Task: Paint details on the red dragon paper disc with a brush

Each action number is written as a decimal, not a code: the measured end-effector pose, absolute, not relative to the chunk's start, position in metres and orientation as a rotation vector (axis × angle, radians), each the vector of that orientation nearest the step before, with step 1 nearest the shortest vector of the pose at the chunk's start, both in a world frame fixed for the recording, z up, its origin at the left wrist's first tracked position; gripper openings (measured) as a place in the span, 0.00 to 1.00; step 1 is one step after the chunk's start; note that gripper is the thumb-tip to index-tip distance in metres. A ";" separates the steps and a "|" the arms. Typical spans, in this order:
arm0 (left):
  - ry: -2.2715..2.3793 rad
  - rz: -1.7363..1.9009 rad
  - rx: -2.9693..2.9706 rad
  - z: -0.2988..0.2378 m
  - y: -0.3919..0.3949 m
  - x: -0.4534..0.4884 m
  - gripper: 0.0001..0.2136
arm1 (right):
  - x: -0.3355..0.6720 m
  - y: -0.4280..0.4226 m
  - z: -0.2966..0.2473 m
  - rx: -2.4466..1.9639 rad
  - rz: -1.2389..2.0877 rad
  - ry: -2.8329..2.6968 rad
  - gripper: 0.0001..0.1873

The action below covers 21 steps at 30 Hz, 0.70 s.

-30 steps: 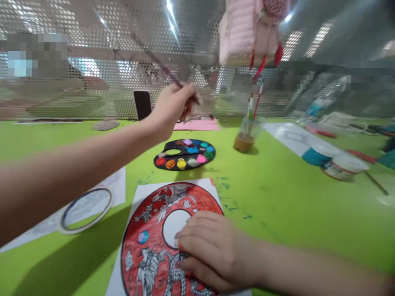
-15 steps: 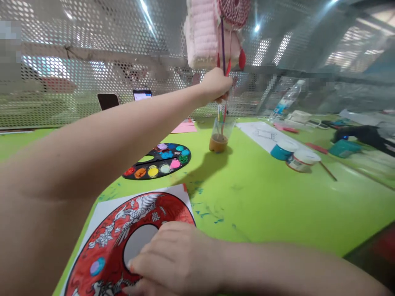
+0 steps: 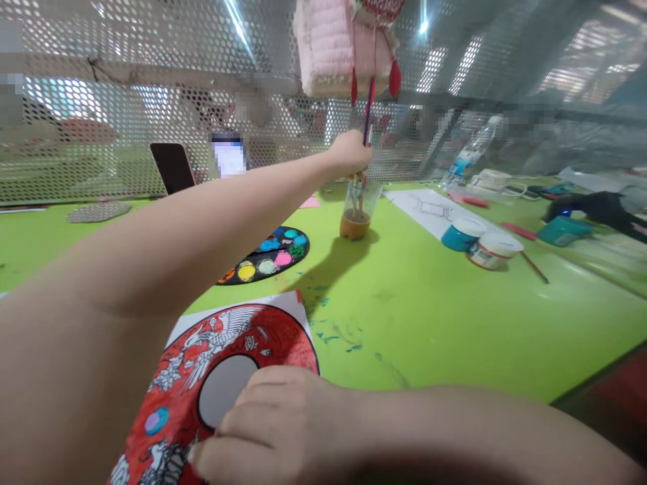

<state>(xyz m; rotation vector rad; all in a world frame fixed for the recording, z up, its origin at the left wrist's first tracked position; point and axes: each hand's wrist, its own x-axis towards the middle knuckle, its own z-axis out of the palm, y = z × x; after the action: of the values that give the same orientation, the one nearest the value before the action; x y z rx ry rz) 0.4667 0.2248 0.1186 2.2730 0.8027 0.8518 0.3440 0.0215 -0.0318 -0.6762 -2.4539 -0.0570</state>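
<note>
My left hand (image 3: 351, 152) is closed around paintbrushes, among them one with a dark purple handle (image 3: 368, 111) that rises above my fist. Their lower ends stand in a clear plastic cup (image 3: 371, 195) of murky brown water. Near the bottom of the view, my right hand (image 3: 273, 424) lies on a sheet with a red ring design (image 3: 290, 337); its fingers rest side by side on the paper, and their tips are partly hidden. White bird and flower shapes and a grey centre circle show in the design. My left forearm partly covers a black paint palette (image 3: 263, 259) with several colours.
Two paint jars (image 3: 493, 250) stand to the right by a sheet with a pencil drawing (image 3: 422, 209) and a thin brush (image 3: 534, 267). Farther back are a water bottle (image 3: 472, 153) and a teal container (image 3: 563, 230). A dark phone (image 3: 172, 165) leans against the mesh screen.
My left hand has come down toward the cup, and the brushes have sunk lower with it. My right hand stays on the sheet. The view has shifted slightly.
</note>
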 end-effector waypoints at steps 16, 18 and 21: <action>1.144 1.206 2.101 0.102 0.263 0.256 0.21 | 0.360 0.004 -0.007 -0.553 0.007 -2.206 0.20; 1.168 1.148 2.104 0.079 0.257 0.236 0.20 | 0.361 0.004 -0.007 -0.551 0.023 -2.216 0.19; 1.134 0.990 2.133 0.054 0.244 0.225 0.17 | 0.361 0.004 -0.007 -0.546 0.018 -2.208 0.18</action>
<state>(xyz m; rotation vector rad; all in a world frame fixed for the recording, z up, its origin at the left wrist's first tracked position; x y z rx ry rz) 0.2255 0.2439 0.0539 2.1332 1.1342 0.9896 0.3610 0.0043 -0.0071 -0.5457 -2.2081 0.0184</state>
